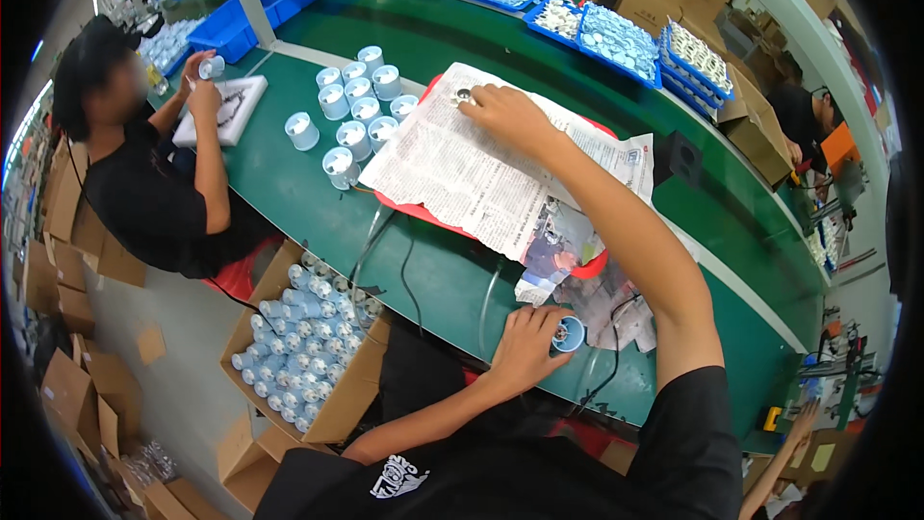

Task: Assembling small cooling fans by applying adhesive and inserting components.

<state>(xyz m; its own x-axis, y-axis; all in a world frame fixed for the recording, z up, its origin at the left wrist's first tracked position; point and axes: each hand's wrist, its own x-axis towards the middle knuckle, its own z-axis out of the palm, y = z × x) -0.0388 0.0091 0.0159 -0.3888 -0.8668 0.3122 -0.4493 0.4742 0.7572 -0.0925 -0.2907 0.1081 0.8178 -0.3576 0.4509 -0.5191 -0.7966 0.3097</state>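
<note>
My left hand (527, 351) is closed around a light blue plastic cup (569, 334), near the bench's front edge. The cup's mouth faces up, and small parts show inside it. My right hand (508, 117) reaches over a sheet of newspaper (452, 173) spread on a red tray (428, 214). Its fingers are pinched together at a small round metal part (464, 94), near the paper's far left corner. Several light blue cups with white tops (358, 89) stand to the left of the paper.
A cardboard box (371, 371) full of similar cups is at lower left. A co-worker (144, 154) works at the left over a white foam tray (236, 101). Blue trays of parts (616, 43) line the far side. A black block (678, 156) and loose cables (616, 356) are near my right arm.
</note>
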